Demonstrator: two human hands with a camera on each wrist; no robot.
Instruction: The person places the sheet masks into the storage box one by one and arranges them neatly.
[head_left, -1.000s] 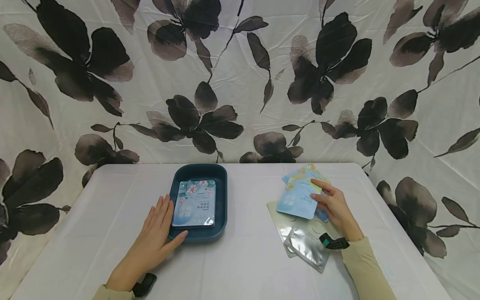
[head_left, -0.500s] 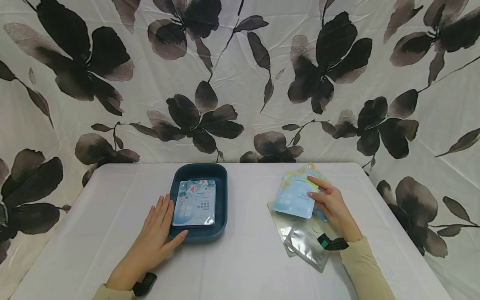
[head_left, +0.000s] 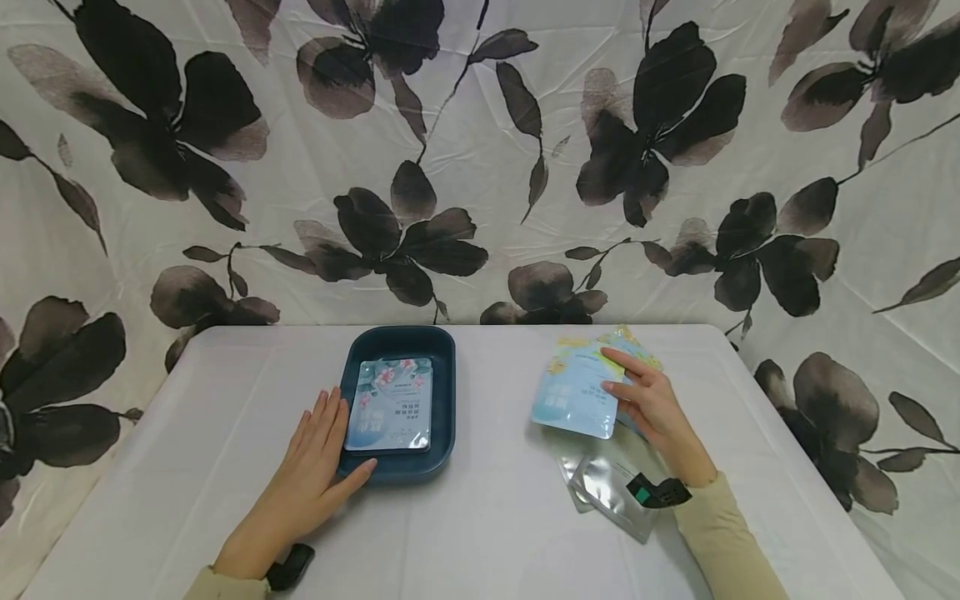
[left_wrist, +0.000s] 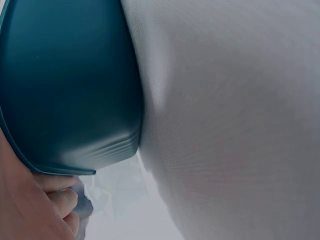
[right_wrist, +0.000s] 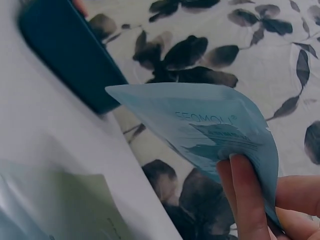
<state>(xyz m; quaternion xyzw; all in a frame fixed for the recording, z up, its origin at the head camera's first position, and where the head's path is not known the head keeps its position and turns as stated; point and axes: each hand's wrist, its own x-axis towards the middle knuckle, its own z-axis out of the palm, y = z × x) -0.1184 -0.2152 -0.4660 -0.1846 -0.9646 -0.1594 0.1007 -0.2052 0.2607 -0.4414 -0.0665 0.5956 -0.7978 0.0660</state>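
Note:
My right hand (head_left: 651,410) pinches a light blue, yellow-flowered sheet mask packet (head_left: 572,396) by its right side. In the right wrist view the packet (right_wrist: 200,110) bends between thumb and fingers (right_wrist: 249,200). Another blue packet (head_left: 628,337) shows partly behind it, with pale green and silver packets (head_left: 618,500) underneath on the table. My left hand (head_left: 303,483) lies with straight fingers along the left side of a dark teal tray (head_left: 445,400), thumb at its near corner. Inside the tray sits a blue packet with pink flowers (head_left: 390,408). The left wrist view shows the tray's outer wall (left_wrist: 75,85).
A white cloth covers the table (head_left: 487,517). Behind its far edge hangs a floral curtain (head_left: 480,167). Both wrists carry dark straps.
My right hand has moved left with the light blue packet, which now covers part of the pale green packet and exposes more of the blue packet behind. My left hand stays put.

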